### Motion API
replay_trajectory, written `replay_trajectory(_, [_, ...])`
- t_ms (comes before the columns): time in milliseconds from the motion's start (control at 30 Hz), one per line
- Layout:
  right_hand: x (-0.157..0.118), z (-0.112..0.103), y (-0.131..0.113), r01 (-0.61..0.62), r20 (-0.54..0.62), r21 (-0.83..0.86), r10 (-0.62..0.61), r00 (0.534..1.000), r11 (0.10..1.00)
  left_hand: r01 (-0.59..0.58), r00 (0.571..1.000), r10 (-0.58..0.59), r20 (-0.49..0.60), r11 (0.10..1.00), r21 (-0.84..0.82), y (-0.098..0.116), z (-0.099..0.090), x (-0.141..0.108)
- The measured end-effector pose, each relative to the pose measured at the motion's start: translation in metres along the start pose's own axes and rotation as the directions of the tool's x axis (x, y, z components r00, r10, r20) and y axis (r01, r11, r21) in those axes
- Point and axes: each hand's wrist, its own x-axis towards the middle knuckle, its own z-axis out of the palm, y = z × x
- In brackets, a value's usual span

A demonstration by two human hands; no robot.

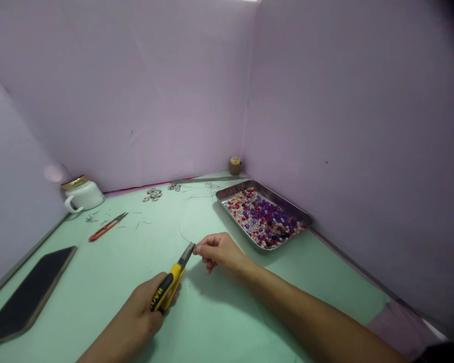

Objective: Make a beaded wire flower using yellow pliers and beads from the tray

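My left hand (151, 302) is wrapped round the handles of yellow and black pliers (175, 274). The plier jaws point up and to the right, meeting the fingertips of my right hand (215, 252). Those fingers are pinched at the jaw tips, on what looks like a thin wire (183, 236) that curves away over the table. What else may sit between the fingertips is too small to make out. Right of my right hand stands a metal tray (245, 233) holding many purple, red, white and black beads (267, 214).
Orange-handled thread snips (108, 227) lie at the left near wire scraps. Beaded wire pieces (152, 195) rest at the back, with a bundle of wires (212, 179) behind. A white mug (85, 195), a small pot (235, 166) and a dark slab (30, 292) edge the green table (109, 267).
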Motion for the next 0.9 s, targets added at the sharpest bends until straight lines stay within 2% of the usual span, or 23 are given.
replay_trajectory(167, [-0.0015, 0.0016, -0.0006, -0.009, 0.016, -0.001, 0.009, 1.000, 1.000, -0.018, 0.999, 0.019, -0.026, 0.999, 0.028, -0.0054, 0.0051, -0.0002])
replay_trajectory(400, [-0.0013, -0.0002, -0.0001, -0.027, 0.033, -0.002, 0.027, 0.999, 1.000, 0.030, 0.998, -0.032, -0.063, 0.999, -0.030, -0.0022, 0.0013, 0.0003])
replay_trajectory(500, [-0.0013, -0.0017, 0.0001, 0.009, 0.017, -0.043, -0.008, 1.000, 0.999, 0.025, 0.998, -0.032, -0.062, 0.993, -0.115, -0.0047, -0.0009, 0.0031])
replay_trajectory(633, [-0.0009, -0.0020, 0.0000, 0.032, -0.020, -0.104, -0.034, 0.999, 0.994, 0.005, 0.998, -0.022, -0.052, 0.952, -0.307, -0.0101, -0.0003, 0.0051])
replay_trajectory(733, [-0.0007, -0.0012, 0.0018, 0.070, -0.055, -0.146, -0.079, 0.995, 0.987, 0.011, 0.998, -0.035, -0.056, 0.924, -0.381, -0.0093, 0.0003, 0.0037])
replay_trajectory(833, [-0.0013, -0.0002, 0.0057, 0.141, -0.099, -0.240, -0.169, 0.981, 0.960, 0.050, 0.996, -0.073, -0.054, 0.935, -0.352, -0.0051, 0.0001, 0.0017])
replay_trajectory(900, [-0.0023, 0.0003, 0.0084, 0.217, -0.115, -0.346, -0.271, 0.956, 0.913, 0.060, 0.995, -0.081, -0.057, 0.949, -0.311, -0.0033, 0.0001, 0.0012])
